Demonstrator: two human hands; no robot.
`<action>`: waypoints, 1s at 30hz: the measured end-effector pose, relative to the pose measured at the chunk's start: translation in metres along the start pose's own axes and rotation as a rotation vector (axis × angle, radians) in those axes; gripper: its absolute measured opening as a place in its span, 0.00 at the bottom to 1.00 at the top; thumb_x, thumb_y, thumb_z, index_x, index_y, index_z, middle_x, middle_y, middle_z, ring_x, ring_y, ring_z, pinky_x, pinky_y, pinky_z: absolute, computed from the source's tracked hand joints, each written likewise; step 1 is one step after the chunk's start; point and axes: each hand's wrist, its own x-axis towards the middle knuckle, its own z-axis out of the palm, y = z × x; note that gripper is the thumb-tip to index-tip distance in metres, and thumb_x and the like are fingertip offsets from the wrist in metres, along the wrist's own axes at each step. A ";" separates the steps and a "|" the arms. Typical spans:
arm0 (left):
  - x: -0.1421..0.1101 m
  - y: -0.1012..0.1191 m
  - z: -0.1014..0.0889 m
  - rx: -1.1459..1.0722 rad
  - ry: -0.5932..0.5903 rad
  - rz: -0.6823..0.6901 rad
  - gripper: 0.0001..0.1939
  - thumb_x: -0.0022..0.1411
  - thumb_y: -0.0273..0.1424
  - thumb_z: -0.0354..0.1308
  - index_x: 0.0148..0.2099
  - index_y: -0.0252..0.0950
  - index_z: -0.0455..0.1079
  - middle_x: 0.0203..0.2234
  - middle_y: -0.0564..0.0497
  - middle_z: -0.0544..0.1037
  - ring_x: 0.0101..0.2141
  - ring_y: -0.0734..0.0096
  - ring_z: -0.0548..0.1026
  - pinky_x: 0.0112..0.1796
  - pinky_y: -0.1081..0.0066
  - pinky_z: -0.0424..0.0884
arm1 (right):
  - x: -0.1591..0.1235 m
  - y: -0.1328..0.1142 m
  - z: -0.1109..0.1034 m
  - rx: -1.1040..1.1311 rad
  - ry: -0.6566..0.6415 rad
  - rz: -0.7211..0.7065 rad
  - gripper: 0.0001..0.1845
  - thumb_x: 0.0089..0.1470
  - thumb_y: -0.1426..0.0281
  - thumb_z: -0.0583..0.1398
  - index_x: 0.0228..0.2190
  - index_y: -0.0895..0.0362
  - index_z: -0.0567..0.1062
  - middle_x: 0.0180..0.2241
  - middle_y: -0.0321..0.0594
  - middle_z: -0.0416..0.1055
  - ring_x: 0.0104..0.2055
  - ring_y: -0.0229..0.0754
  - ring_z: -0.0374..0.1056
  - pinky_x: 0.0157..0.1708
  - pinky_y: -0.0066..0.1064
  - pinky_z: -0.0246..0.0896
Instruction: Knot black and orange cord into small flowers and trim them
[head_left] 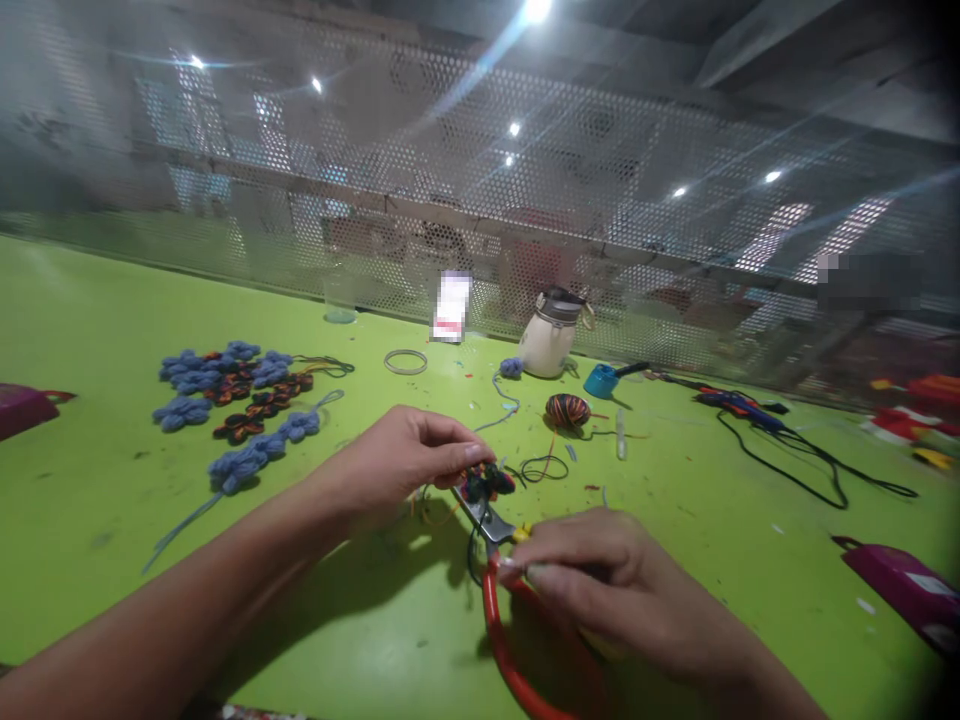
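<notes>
My left hand [420, 455] pinches a small crocheted piece of multicoloured yarn [487, 483], dark with red and orange strands. Close by on the right, my right hand [607, 575] is closed around a slim tool with a yellow handle [523, 533], which looks like a crochet hook; its tip is hidden. Red-handled scissors [491, 600] lie beneath both hands, their metal part under the yarn piece. A loose strand [546, 466] runs from the work towards a striped yarn ball [568, 410].
Blue and multicoloured crocheted flowers [244, 465] lie at left on the green table [112, 500]. Behind are a ring [406, 362], phone [451, 307], pale bottle [549, 335] and blue container [601, 380]. Corded tools [742, 407] and a maroon object [896, 590] lie right. A perforated metal screen [450, 180] borders the back.
</notes>
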 end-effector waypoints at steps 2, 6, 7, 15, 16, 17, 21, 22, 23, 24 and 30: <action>0.001 0.001 0.001 -0.023 0.021 -0.011 0.08 0.52 0.31 0.59 0.31 0.31 0.77 0.23 0.49 0.76 0.23 0.76 0.66 0.28 0.74 0.60 | -0.003 -0.003 -0.003 0.051 -0.177 -0.037 0.13 0.54 0.68 0.55 0.36 0.56 0.79 0.27 0.40 0.75 0.28 0.38 0.68 0.29 0.28 0.61; 0.003 -0.003 0.001 -0.097 0.005 0.004 0.08 0.51 0.29 0.60 0.34 0.31 0.76 0.24 0.49 0.77 0.24 0.75 0.69 0.31 0.73 0.63 | -0.002 0.001 -0.006 0.123 -0.040 -0.015 0.10 0.53 0.69 0.57 0.34 0.55 0.79 0.27 0.39 0.74 0.28 0.37 0.68 0.28 0.27 0.60; 0.004 -0.005 0.000 -0.130 -0.013 0.008 0.09 0.51 0.29 0.61 0.35 0.32 0.76 0.26 0.48 0.78 0.26 0.74 0.70 0.32 0.72 0.64 | -0.001 0.004 -0.006 0.132 0.104 0.014 0.10 0.52 0.68 0.57 0.33 0.55 0.78 0.27 0.39 0.74 0.28 0.37 0.67 0.27 0.27 0.59; 0.009 -0.020 0.004 -0.292 -0.095 0.030 0.15 0.47 0.27 0.64 0.40 0.33 0.72 0.32 0.47 0.78 0.34 0.69 0.73 0.41 0.67 0.64 | 0.017 0.012 0.020 0.008 0.523 0.163 0.12 0.50 0.63 0.58 0.26 0.59 0.74 0.22 0.36 0.66 0.24 0.36 0.59 0.23 0.27 0.53; 0.010 -0.021 0.005 -0.298 -0.096 0.040 0.16 0.47 0.26 0.64 0.41 0.33 0.72 0.31 0.49 0.77 0.34 0.70 0.73 0.40 0.68 0.64 | 0.018 0.012 0.024 0.023 0.528 0.169 0.11 0.50 0.64 0.59 0.26 0.59 0.73 0.22 0.36 0.66 0.24 0.36 0.59 0.23 0.27 0.53; 0.010 -0.022 0.006 -0.302 -0.096 0.048 0.17 0.47 0.26 0.63 0.43 0.34 0.71 0.31 0.50 0.76 0.33 0.72 0.73 0.39 0.68 0.64 | 0.019 0.013 0.027 0.033 0.544 0.168 0.10 0.50 0.64 0.59 0.25 0.59 0.73 0.22 0.35 0.66 0.24 0.35 0.59 0.23 0.27 0.53; 0.009 -0.021 0.011 -0.309 -0.076 0.001 0.19 0.46 0.23 0.63 0.44 0.33 0.72 0.28 0.52 0.75 0.30 0.74 0.72 0.37 0.69 0.63 | 0.018 0.016 0.029 0.029 0.592 0.125 0.11 0.50 0.67 0.58 0.20 0.60 0.71 0.19 0.34 0.64 0.23 0.35 0.58 0.24 0.27 0.53; 0.008 -0.020 0.012 -0.311 -0.074 -0.021 0.18 0.46 0.23 0.63 0.43 0.33 0.72 0.28 0.51 0.75 0.30 0.73 0.72 0.37 0.69 0.63 | 0.017 0.017 0.029 0.038 0.582 0.119 0.11 0.50 0.68 0.59 0.21 0.60 0.72 0.19 0.34 0.65 0.23 0.35 0.58 0.24 0.27 0.53; 0.008 -0.020 0.012 -0.313 -0.073 -0.038 0.17 0.46 0.23 0.63 0.42 0.32 0.72 0.29 0.50 0.76 0.30 0.72 0.72 0.38 0.68 0.63 | 0.016 0.017 0.028 0.054 0.573 0.115 0.11 0.50 0.68 0.59 0.21 0.60 0.72 0.19 0.35 0.65 0.23 0.35 0.58 0.24 0.27 0.53; 0.008 -0.019 0.013 -0.314 -0.075 -0.051 0.16 0.46 0.24 0.63 0.41 0.32 0.73 0.30 0.49 0.77 0.31 0.71 0.73 0.38 0.68 0.63 | 0.016 0.018 0.027 0.076 0.571 0.112 0.11 0.50 0.67 0.59 0.21 0.60 0.72 0.19 0.35 0.66 0.23 0.35 0.58 0.24 0.27 0.54; 0.012 -0.025 0.008 -0.269 -0.086 -0.051 0.10 0.46 0.27 0.64 0.34 0.30 0.74 0.29 0.47 0.78 0.29 0.71 0.73 0.35 0.70 0.64 | 0.016 0.019 0.026 0.103 0.517 0.117 0.12 0.50 0.65 0.59 0.22 0.60 0.72 0.20 0.36 0.67 0.24 0.35 0.60 0.26 0.28 0.55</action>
